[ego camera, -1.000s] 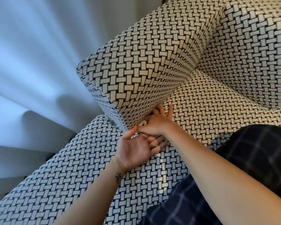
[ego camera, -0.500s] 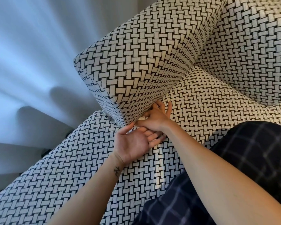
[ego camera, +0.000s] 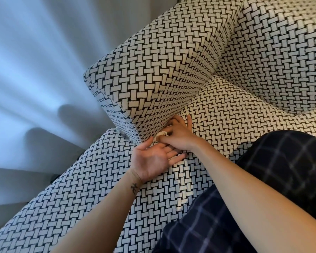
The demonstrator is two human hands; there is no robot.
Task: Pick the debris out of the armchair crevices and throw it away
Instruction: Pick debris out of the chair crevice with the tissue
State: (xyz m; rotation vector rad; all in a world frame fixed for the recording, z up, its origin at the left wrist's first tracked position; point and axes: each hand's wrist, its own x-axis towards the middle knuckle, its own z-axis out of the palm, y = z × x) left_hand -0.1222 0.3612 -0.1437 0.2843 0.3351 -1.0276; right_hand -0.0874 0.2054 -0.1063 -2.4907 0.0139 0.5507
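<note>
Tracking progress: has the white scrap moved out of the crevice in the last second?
Yes, slightly. The white scrap, pinched by the right hand, now shows further out from under the armrest, toward the left hand.

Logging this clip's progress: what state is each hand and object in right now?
right hand: pinches the white crumpled scrap.
left hand: open, palm up, empty, just below the right hand.
white crumpled scrap: at the base of the armrest, pinched, not yet discarded.

The debris [ego camera: 161, 133] lies between armrest [ego camera: 153, 79] and seat cushion [ego camera: 235, 115].
</note>
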